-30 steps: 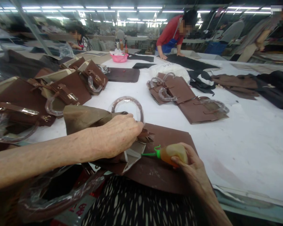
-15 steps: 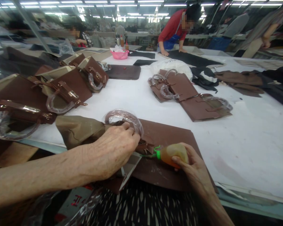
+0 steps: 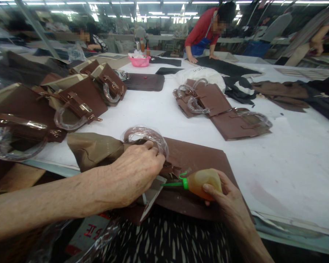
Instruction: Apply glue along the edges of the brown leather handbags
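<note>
Pinching the brown bag's flap [image 3: 164, 171] at the near table [image 3: 290, 164] edge, the left hand [image 3: 134, 175] steadies it; the right hand [image 3: 224, 197] grips the glue bottle [image 3: 201, 181], its green nozzle lying level and pointing left at the flap.

Brown bag [image 3: 197, 160] and glue bottle [image 3: 199, 182] being worked at the table's near edge

The flat brown leather bag is lying at six o'clock, its plastic-wrapped round handle [image 3: 148, 137] arching up at its eleven o'clock corner beside a crumpled tan lining [image 3: 93, 149]. The small amber squeeze bottle is lying nearly level over the bag, its green nozzle [image 3: 172, 184] pointing toward nine o'clock at a folded-back flap [image 3: 153, 193].
</note>
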`<action>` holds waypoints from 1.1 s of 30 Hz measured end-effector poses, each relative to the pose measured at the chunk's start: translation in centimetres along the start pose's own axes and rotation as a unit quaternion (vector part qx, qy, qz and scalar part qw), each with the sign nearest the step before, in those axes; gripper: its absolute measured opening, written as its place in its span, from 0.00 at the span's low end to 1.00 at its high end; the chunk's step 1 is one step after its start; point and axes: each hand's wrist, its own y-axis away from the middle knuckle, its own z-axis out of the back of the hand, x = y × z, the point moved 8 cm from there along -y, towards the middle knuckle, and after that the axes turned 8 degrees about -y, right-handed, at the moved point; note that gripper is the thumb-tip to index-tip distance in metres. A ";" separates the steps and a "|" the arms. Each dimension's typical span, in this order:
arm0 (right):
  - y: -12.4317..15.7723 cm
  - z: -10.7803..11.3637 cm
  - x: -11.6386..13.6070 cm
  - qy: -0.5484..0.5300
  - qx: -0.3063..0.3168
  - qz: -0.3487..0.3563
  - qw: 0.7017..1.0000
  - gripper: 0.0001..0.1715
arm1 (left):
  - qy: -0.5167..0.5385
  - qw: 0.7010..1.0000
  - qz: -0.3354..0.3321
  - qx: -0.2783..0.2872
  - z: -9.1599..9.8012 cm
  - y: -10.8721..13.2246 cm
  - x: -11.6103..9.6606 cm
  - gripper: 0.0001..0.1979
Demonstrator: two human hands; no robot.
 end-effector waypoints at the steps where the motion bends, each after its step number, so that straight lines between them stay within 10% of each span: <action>1: 0.1 0.0 0.0 0.004 -0.003 -0.002 1.000 0.32 | 0.000 1.000 0.000 -0.003 0.1 0.0 0.0 0.10; 16: 0.2 0.8 1.2 0.115 -0.057 0.120 0.984 0.32 | 0.004 1.000 0.005 0.010 0.3 -0.1 0.0 0.09; 33: 0.1 0.0 0.0 0.029 -0.017 0.009 0.999 0.31 | -0.003 1.000 0.007 -0.008 -0.1 0.1 -0.2 0.09</action>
